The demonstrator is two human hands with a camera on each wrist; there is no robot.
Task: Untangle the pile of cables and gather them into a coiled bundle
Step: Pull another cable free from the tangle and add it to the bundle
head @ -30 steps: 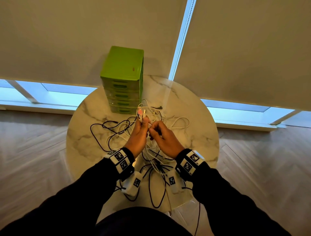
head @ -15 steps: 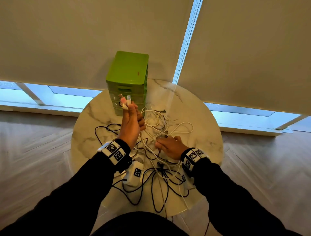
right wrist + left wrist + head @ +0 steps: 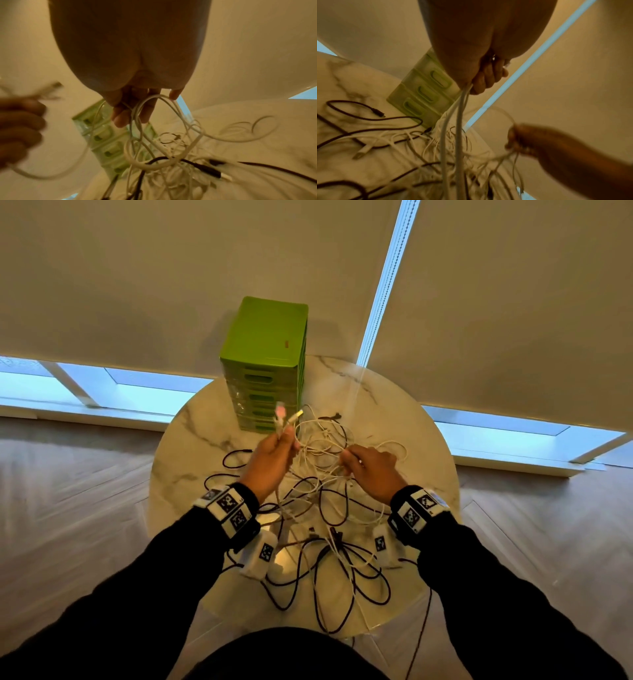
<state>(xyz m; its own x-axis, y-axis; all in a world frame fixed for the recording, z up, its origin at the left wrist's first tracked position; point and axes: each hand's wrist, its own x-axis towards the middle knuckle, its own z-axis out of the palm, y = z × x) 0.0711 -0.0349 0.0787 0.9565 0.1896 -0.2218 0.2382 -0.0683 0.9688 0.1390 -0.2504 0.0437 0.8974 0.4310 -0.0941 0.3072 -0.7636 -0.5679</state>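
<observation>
Head view: a round marble table (image 3: pixel 191 446) carries a tangled pile of cables (image 3: pixel 325 508), white and black strands mixed, spread from the table's centre to its near edge, where a few black loops overhang. A green drawer unit (image 3: pixel 265 364) stands upright at the far edge of the table, just beyond the pile.

The left hand (image 3: pixel 270 457) is raised above the pile, left of centre, its fingers (image 3: pixel 488 75) curled tight round two white cables (image 3: pixel 460 115); their plug ends (image 3: pixel 287 416) stick up above the fist, and the strands hang straight down into the tangle.

The right hand (image 3: pixel 373 470) is lower and to the right, apart from the left hand. Its fingertips (image 3: pixel 120 119) are curled round a loop of white cable (image 3: pixel 171 108) lifted out of the pile; the loop trails down into the tangle below, crossed there by a black cable (image 3: pixel 197 165).

Both wrists wear bands with printed markers (image 3: pixel 229 508).
</observation>
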